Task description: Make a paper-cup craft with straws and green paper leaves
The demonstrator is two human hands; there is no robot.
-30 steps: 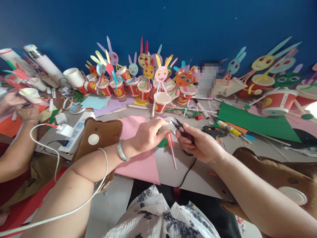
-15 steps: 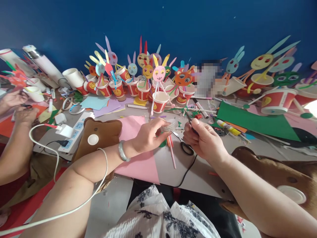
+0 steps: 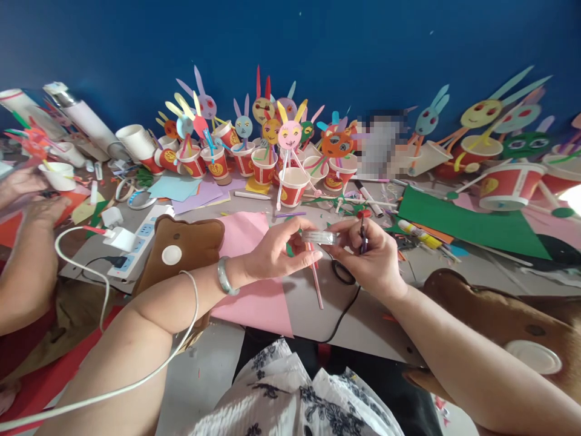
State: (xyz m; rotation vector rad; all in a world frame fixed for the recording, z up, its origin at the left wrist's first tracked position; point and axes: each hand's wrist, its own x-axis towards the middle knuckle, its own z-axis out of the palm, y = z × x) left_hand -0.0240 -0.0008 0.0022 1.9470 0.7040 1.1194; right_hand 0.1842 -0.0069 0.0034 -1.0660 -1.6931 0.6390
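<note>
Between my two hands is a roll of clear tape (image 3: 319, 237). My left hand (image 3: 284, 251) grips its left side, thumb below and fingers above. The fingertips of my right hand (image 3: 370, 254) touch the roll's right edge, while a dark, scissors-like tool (image 3: 364, 233) is held in the same hand, partly hidden by the fingers. Under the hands lie red and pink straws (image 3: 318, 284) and a black-handled pair of scissors (image 3: 342, 272), beside a pink paper sheet (image 3: 254, 303).
Paper cups with rabbit-faced figures (image 3: 293, 181) line the back. A brown plush cushion (image 3: 181, 242) and power strip (image 3: 140, 239) are at left, green paper (image 3: 472, 224) and another brown cushion (image 3: 499, 327) at right. Another person's hands (image 3: 40, 200) work at far left.
My right hand has moved left and turned toward the tape roll, its fingertips now at the roll's edge. The roll shows more edge-on between my hands.
</note>
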